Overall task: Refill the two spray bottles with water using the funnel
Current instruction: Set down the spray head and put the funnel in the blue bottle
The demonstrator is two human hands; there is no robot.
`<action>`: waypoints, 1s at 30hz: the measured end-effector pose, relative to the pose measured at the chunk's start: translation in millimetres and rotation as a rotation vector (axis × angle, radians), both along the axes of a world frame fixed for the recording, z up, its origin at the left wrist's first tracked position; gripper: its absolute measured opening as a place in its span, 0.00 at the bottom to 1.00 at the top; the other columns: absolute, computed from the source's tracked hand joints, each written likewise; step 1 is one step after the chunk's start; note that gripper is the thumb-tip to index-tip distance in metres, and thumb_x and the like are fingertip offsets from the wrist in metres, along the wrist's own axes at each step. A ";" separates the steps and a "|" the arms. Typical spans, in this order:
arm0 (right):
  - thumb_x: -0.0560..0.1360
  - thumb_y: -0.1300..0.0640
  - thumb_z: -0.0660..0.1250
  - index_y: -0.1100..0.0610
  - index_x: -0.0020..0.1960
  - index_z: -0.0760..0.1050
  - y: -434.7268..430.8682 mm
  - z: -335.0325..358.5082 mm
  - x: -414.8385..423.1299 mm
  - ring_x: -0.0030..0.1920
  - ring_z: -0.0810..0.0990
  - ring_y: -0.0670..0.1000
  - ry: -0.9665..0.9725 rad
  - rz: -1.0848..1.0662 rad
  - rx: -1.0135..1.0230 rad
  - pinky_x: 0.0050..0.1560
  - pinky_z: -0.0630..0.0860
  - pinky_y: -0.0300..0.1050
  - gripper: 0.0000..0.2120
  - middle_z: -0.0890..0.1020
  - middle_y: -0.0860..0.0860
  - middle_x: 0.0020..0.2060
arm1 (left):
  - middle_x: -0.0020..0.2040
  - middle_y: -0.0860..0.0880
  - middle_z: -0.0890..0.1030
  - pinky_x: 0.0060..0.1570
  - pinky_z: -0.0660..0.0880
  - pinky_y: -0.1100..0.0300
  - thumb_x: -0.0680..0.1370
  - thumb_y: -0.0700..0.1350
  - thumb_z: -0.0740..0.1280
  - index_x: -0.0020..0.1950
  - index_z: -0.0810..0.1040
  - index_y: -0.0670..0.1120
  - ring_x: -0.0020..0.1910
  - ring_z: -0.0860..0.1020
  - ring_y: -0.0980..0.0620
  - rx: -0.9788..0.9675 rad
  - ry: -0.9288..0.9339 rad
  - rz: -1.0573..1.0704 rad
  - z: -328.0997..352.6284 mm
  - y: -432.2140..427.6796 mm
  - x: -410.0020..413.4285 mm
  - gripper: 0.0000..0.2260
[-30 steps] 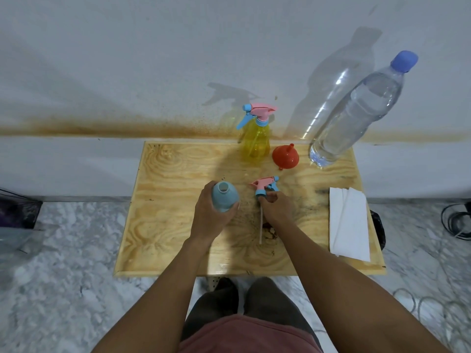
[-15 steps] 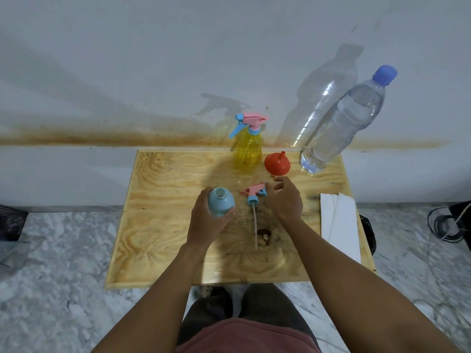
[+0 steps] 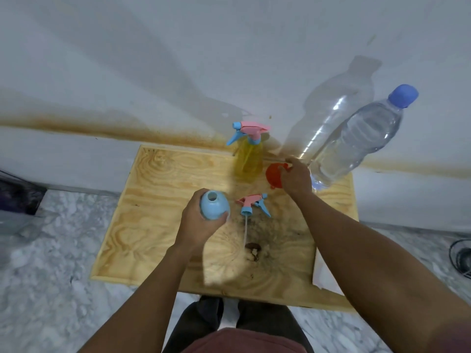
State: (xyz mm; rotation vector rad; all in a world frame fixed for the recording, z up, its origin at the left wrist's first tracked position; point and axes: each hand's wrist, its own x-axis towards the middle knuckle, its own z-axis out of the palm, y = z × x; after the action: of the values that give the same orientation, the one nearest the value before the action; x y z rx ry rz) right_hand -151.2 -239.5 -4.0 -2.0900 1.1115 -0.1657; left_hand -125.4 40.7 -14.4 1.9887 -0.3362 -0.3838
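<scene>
My left hand grips the blue spray bottle, which stands upright with its neck uncapped. Its pink-and-blue spray head lies on the wooden table just right of it, dip tube pointing toward me. My right hand has its fingers curled round the red funnel at the back of the table. The yellow spray bottle stands capped to the left of the funnel. A large clear water bottle with a blue cap stands right behind my right hand.
A white folded cloth lies at the table's right edge, mostly hidden by my right forearm. A dark stain marks the table centre. The white wall rises right behind the table. Marble floor surrounds it; cables lie at far right.
My right hand let go of the spray head, left it on the table, and reached back to the red funnel. My left hand stayed on the blue bottle.
</scene>
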 end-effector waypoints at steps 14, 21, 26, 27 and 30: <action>0.80 0.51 0.66 0.58 0.55 0.82 33.9 25.7 -51.5 0.47 0.80 0.49 -0.269 -0.178 -0.039 0.50 0.72 0.40 0.12 0.83 0.50 0.47 | 0.61 0.54 0.76 0.52 0.78 0.59 0.69 0.49 0.80 0.67 0.71 0.53 0.56 0.77 0.57 0.017 0.008 -0.016 0.8 3.1 -2.8 0.30; 0.81 0.54 0.66 0.56 0.49 0.84 80.7 66.7 -80.9 0.40 0.81 0.46 -0.528 -0.243 0.562 0.42 0.80 0.41 0.10 0.85 0.50 0.41 | 0.70 0.60 0.66 0.51 0.66 0.78 0.72 0.56 0.76 0.77 0.62 0.54 0.66 0.66 0.62 0.052 0.006 -0.078 28.4 16.5 -1.6 0.37; 0.81 0.56 0.64 0.59 0.44 0.81 110.3 99.6 -65.5 0.35 0.75 0.46 -0.616 -0.176 1.060 0.41 0.76 0.42 0.12 0.78 0.51 0.35 | 0.64 0.52 0.79 0.52 0.67 0.81 0.79 0.51 0.69 0.69 0.75 0.52 0.63 0.75 0.56 -0.124 -0.107 -0.026 69.8 20.5 14.1 0.18; 0.82 0.56 0.63 0.60 0.43 0.80 116.7 104.3 -60.7 0.34 0.73 0.46 -0.620 -0.154 1.132 0.40 0.75 0.41 0.12 0.76 0.51 0.34 | 0.60 0.52 0.81 0.54 0.68 0.78 0.80 0.50 0.69 0.66 0.78 0.52 0.61 0.77 0.57 -0.149 -0.087 -0.033 79.0 18.5 19.7 0.14; 0.81 0.56 0.63 0.58 0.42 0.79 135.0 109.4 -48.1 0.31 0.75 0.45 -0.600 -0.111 1.222 0.41 0.73 0.41 0.12 0.77 0.49 0.32 | 0.50 0.53 0.85 0.54 0.74 0.68 0.80 0.48 0.69 0.57 0.83 0.50 0.51 0.81 0.60 -0.208 0.069 -0.100 103.0 9.5 35.4 0.07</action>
State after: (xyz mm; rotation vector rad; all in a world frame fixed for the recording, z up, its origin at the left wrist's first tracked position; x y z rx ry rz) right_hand -199.4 -104.6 105.3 -0.7979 0.6509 -0.1059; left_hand -89.9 50.2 88.6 1.7560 -0.4161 -0.4607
